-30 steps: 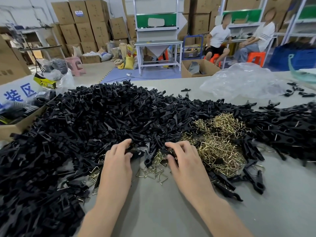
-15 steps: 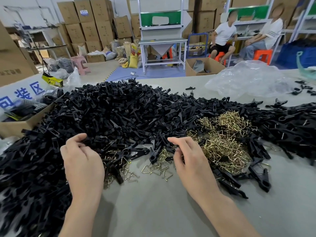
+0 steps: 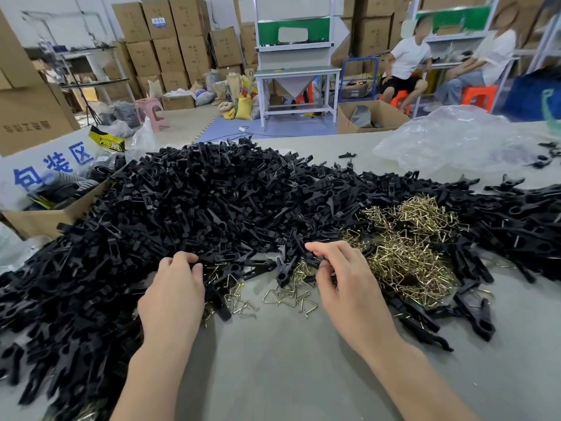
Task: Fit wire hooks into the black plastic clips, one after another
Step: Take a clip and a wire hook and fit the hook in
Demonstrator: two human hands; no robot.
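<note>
A huge heap of black plastic clips (image 3: 188, 208) covers the left and middle of the grey table. Brass-coloured wire hooks (image 3: 406, 253) lie piled to the right of centre, and a few loose hooks (image 3: 285, 296) lie on the bare table between my hands. My left hand (image 3: 173, 293) sits at the heap's near edge, its fingers curled round a black clip (image 3: 221, 257) that sticks out to the right. My right hand (image 3: 346, 284) is at the left edge of the hook pile, with thumb and curled fingers pinching a wire hook that is mostly hidden.
More black clips (image 3: 522, 220) spread along the right side. A crumpled clear plastic bag (image 3: 455, 141) lies at the back right and an open cardboard box (image 3: 57, 214) stands at the left edge. Two people sit beyond the table. Bare table (image 3: 282, 360) lies between my forearms.
My left hand swung out left over the clip heap, then came back to the middle and took hold of a clip. My right hand stayed at the hook pile, curling its fingers.
</note>
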